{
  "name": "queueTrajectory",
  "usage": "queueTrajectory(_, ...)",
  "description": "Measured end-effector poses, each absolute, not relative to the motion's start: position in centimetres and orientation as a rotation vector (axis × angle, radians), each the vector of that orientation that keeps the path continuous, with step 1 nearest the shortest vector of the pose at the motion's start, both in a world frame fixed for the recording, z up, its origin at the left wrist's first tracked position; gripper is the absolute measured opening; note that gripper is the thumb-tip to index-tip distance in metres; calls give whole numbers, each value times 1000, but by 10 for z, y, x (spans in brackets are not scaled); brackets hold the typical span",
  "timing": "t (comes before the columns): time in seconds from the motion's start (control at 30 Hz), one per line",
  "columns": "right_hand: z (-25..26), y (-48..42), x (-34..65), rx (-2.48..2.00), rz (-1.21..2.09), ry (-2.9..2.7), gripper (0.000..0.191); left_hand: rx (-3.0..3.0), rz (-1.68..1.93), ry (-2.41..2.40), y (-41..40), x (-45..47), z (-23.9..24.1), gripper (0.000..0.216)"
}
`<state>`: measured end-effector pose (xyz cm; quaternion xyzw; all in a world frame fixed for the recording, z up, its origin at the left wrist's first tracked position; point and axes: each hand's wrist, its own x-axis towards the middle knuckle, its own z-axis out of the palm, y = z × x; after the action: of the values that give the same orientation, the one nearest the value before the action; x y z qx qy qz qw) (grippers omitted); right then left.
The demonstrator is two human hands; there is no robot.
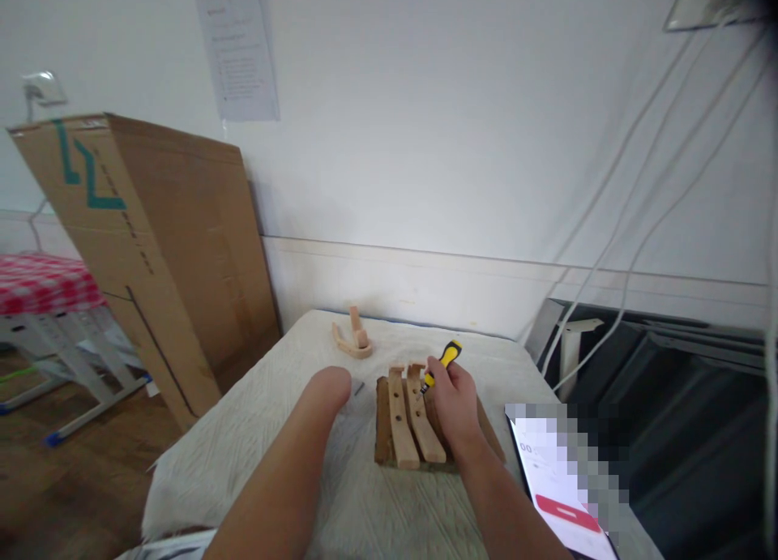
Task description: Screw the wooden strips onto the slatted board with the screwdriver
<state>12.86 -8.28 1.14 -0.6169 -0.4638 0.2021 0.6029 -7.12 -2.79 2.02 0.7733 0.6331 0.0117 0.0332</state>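
My right hand [453, 402] is closed round a small screwdriver with a yellow and black handle [445, 358]; its tip points down at two light wooden slats [408, 418] lying on a dark wooden board [382, 422]. My left hand [331, 386] reaches forward over the white cloth, left of the board, next to a small dark screw [359, 389]. Its fingers are curled under and hidden from me. A small light wooden piece [352, 339] lies farther back on the cloth.
The white cloth covers a small table [243, 446] set against a white wall. A tall cardboard box [164, 252] leans at the left. A phone [562, 487] lies at the table's right edge. Cables hang at the right; a red-checked table [42, 280] stands far left.
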Motion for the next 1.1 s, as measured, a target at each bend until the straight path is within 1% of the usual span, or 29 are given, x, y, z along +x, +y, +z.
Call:
queueTrajectory(0.13, 11, -82, 130, -1445, 507, -1047, 41, 2340, -88, 1987, -27, -67, 32, 18)
queueTrajectory(0.33, 11, -79, 129, -1313, 509, -990, 28, 2338, 18, 2043, -31, -62, 50, 26)
queueTrajectory(0.47, 13, -76, 128, -1293, 605, -1085, 21, 2361, 71, 1971, -32, -63, 51, 20)
queueTrajectory(0.6, 16, -78, 127, -1351, 754, -1166, 26, 2423, 147, 1772, -31, -64, 56, 11)
queueTrajectory(0.67, 16, -80, 126, -1349, 755, -1161, 30, 2436, 279, 1592, -31, -62, 62, 9)
queueTrajectory(0.77, 17, -81, 126, -1337, 750, -1149, 34, 2396, 732, 1396, -34, -56, 68, 19)
queueTrajectory(0.87, 17, -81, 127, -1363, 692, -1159, 31, 2402, 1124, 1281, -41, -42, 68, 21)
queueTrajectory(0.97, 17, -80, 128, -1384, 647, -1188, 29, 2477, 1286, 1082, -49, -26, 61, 17)
queueTrajectory(1.1, 15, -80, 130, -1344, 608, -1233, 28, 2531, 1342, 854, -56, -10, 50, 15)
